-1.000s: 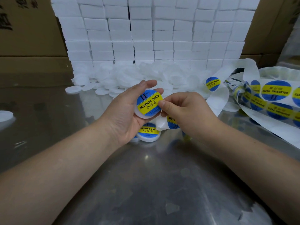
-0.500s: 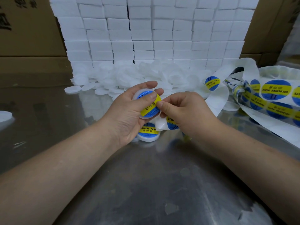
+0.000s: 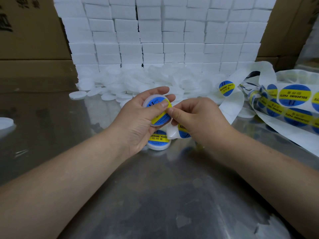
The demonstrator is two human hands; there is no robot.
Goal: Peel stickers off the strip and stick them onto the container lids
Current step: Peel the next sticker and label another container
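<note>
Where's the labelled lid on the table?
Head view: the labelled lid lies on the table below the left hand gripping another lid, left of the strip end under the right hand.

Steel table (image 3: pixel 155 195) holds white lids (image 3: pixel 120 83), sticker strip (image 3: pixel 293 118), labelled lid (image 3: pixel 158 141).

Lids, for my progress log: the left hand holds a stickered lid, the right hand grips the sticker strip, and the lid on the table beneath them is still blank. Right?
Not blank: the head view shows the lid on the table already carries a blue-and-yellow sticker. The left hand does hold a stickered lid, and the right hand grips the sticker strip.
</note>
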